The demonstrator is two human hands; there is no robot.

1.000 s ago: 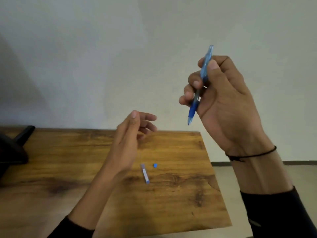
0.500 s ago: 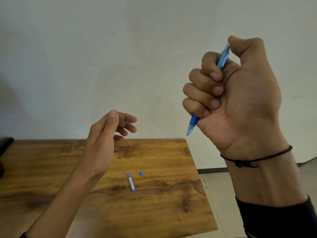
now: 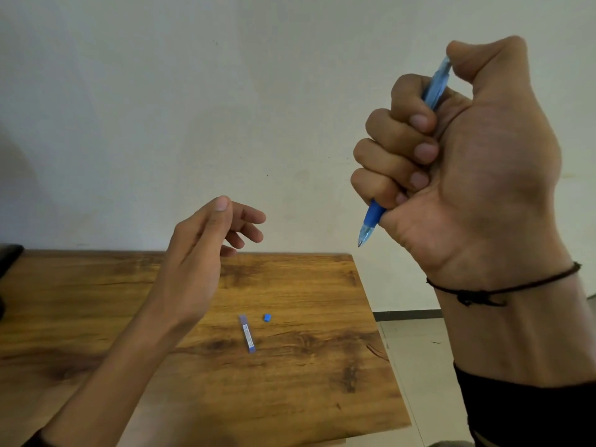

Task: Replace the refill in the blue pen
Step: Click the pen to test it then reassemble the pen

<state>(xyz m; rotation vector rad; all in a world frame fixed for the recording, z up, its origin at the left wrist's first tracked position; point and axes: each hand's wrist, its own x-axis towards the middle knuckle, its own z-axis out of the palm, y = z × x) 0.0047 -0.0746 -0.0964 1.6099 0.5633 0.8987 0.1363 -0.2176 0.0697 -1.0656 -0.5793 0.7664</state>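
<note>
My right hand (image 3: pixel 467 175) is raised in front of the wall, fisted around the blue pen (image 3: pixel 371 222). The pen points tip down, and my thumb presses on its top end. Most of the barrel is hidden inside the fist. My left hand (image 3: pixel 200 253) hovers above the wooden table (image 3: pixel 306 382) with loosely curled, parted fingers and holds nothing. On the table, below and right of that hand, lie a small blue refill tube (image 3: pixel 247 333) with a white label and a tiny blue cap (image 3: pixel 266 317), a little apart from each other.
A dark object (image 3: pixel 8 256) shows at the table's far left edge. The table's right edge runs beside a tiled floor (image 3: pixel 419 366). A pale wall stands directly behind the table.
My right hand went from a loose finger hold to a full fist on the pen, thumb moved onto its top. The view shifted, and my left hand stayed open above the table.
</note>
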